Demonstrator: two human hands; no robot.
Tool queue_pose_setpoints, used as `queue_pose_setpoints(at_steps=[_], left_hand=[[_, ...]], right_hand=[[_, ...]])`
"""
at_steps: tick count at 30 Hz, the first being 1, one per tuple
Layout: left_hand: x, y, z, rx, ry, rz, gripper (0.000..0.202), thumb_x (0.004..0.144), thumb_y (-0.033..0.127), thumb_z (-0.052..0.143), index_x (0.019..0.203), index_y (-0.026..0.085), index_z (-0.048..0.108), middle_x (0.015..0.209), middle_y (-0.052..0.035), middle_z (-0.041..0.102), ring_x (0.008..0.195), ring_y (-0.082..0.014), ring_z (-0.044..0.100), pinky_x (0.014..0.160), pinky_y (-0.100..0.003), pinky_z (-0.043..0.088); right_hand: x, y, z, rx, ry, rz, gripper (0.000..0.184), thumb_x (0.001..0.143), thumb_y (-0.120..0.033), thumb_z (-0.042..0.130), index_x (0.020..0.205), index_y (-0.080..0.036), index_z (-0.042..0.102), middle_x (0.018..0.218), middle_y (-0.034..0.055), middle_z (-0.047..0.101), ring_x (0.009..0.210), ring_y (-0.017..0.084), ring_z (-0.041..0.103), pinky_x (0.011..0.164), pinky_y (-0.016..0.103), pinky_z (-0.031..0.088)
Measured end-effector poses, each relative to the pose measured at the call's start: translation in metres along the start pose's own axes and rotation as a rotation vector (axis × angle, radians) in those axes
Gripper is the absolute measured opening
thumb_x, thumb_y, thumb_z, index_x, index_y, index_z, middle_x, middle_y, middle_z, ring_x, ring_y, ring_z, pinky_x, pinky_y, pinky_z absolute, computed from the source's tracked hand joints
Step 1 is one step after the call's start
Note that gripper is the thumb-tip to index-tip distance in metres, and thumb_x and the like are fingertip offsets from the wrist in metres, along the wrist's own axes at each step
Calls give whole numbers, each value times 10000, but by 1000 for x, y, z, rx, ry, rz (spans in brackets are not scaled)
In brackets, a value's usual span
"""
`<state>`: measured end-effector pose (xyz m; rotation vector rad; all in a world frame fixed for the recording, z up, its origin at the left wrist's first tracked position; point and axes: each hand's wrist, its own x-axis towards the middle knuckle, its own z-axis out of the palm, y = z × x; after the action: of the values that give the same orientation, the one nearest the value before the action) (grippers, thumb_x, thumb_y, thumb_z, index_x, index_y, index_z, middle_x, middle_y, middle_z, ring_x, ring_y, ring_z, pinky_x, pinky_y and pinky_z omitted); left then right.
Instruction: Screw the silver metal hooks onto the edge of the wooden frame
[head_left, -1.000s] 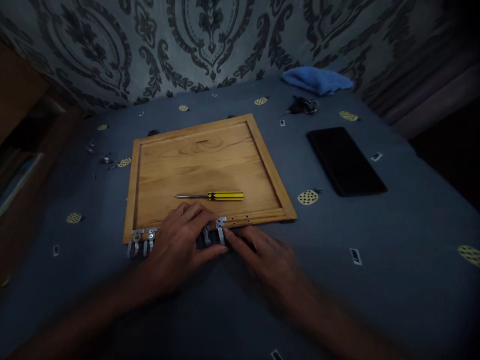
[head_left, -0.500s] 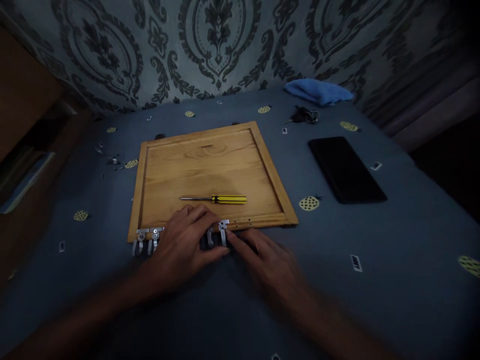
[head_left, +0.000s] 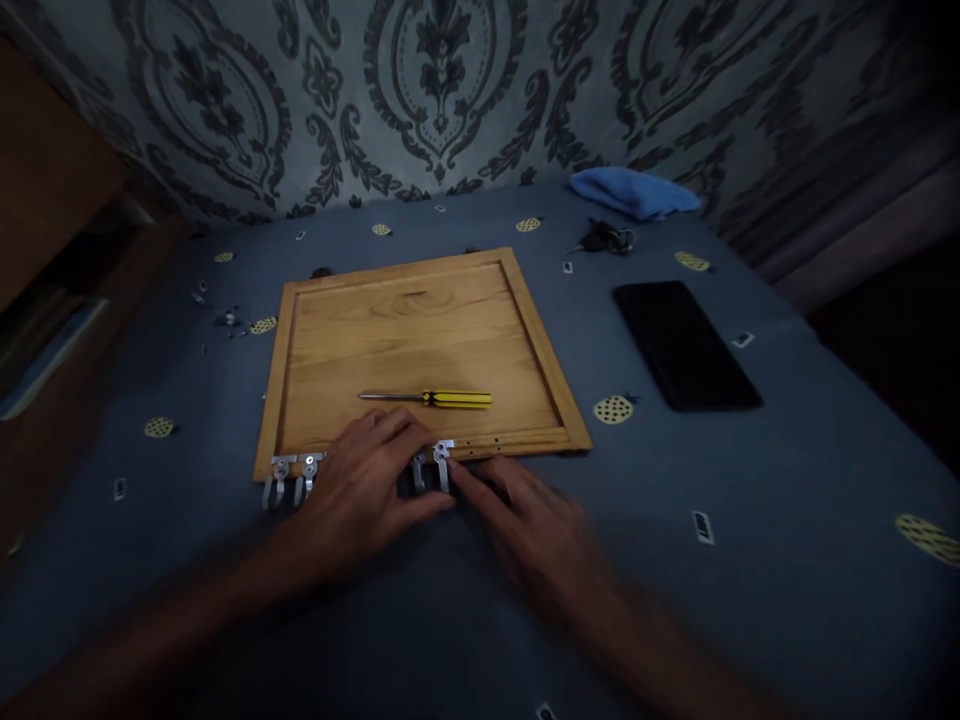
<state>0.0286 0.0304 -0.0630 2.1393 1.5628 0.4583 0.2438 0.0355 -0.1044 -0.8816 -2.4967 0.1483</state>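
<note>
A framed wooden board (head_left: 405,335) lies flat, with several silver metal hooks along its near edge. My left hand (head_left: 367,470) rests over this edge, closed, thumb and fingers gripping around the rightmost metal hook (head_left: 442,465); its palm covers part of the row. From the right, my right hand (head_left: 532,515) presses its index fingertip against the same hook, its other fingers bent and partly hidden. Two more hooks (head_left: 309,475) show left of my left hand. On the board, just beyond my hands, lies a screwdriver (head_left: 457,399) with a yellow and black handle.
Small metal parts (head_left: 229,318) are scattered left of the board. At the right lies a black phone-like slab (head_left: 686,345). Keys (head_left: 606,237) and a blue cloth (head_left: 634,192) sit near the patterned wall. A wooden shelf unit (head_left: 52,300) borders the left side.
The view has shifted very slightly. Both hands keep the same hold at the rightmost hook, and the board and screwdriver have not visibly moved.
</note>
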Motion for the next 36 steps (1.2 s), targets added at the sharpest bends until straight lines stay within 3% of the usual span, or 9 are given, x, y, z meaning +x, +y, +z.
queue_pose_setpoints(at_steps=[6,19,28,36], left_hand=[[1,1,0,11,0,-29,324,812,368,833,1055,208,692,1090,-47,678,1037,-279,608,894,-435,496],[1,0,-1,-6,16,22,339,799,297,845,1102,224,709,1098,-42,691,1037,-269,628,894,-432,510],[1,-1,-2,15,-6,53,308,852,325,778,1125,213,688,1127,-57,668,1049,-279,613,900,-451,508],[1,3,-3,57,-27,-24,301,854,360,767,1070,185,654,1105,-72,659,1046,-302,610,886,-458,507]], right_hand=[[0,0,1,17,-6,9,397,965,-51,440,1323,-133,591,952,95,694,837,200,665,640,276,563],[0,0,4,-11,32,2,398,976,-42,386,1300,-123,602,887,79,679,759,185,657,628,272,556],[-1,0,3,28,6,22,401,991,-62,384,1327,-129,592,928,98,691,824,205,680,668,297,584],[-1,0,1,71,-9,17,416,969,-52,414,1337,-102,600,949,112,677,809,210,662,667,322,589]])
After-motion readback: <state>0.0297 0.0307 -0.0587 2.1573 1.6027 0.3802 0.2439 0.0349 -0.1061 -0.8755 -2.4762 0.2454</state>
